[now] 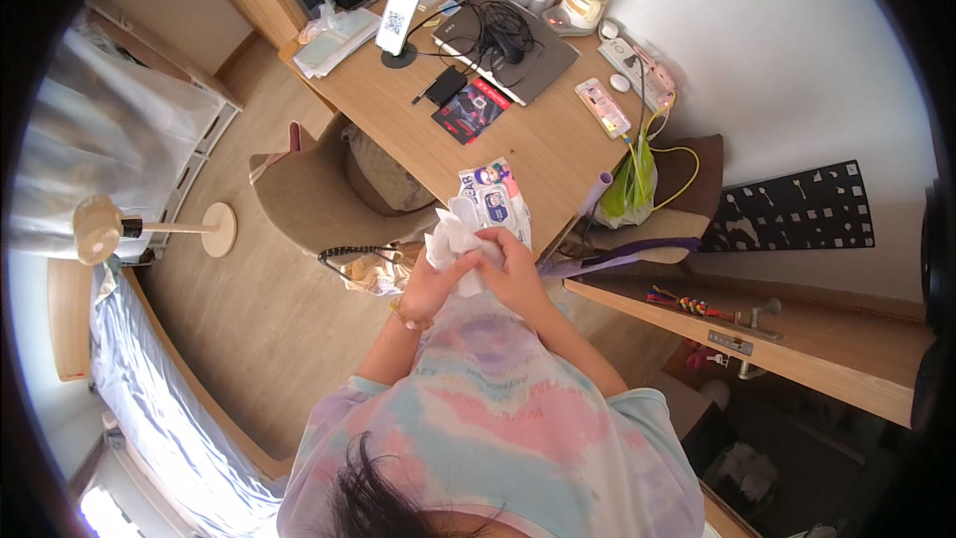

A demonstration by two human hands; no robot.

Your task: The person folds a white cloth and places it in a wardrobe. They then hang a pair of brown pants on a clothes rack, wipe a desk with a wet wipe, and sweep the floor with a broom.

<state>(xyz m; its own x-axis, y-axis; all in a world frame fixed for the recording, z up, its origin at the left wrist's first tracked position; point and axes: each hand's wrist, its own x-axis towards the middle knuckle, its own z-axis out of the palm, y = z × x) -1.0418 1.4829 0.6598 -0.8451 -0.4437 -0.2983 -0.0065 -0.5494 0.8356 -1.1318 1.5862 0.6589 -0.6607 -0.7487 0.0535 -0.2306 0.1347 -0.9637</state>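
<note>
A crumpled white wipe (448,240) is held between both of my hands in front of my chest. My left hand (432,285) grips its left side, with a beaded bracelet at the wrist. My right hand (514,267) pinches its right side. Just beyond the fingers, at the front corner of the desk, lies a pack of wet wipes (515,198) with printed pictures and a plastic lid (464,211) that looks flipped up. My hands and the wipe cover the near part of the pack.
On the wooden desk (549,153) lie a closed laptop (549,63) with coiled cables, a phone (398,19) on a stand, a black-and-red card (470,110) and a power strip (635,71). A padded chair (299,202) stands left; an open door (747,347) is at right.
</note>
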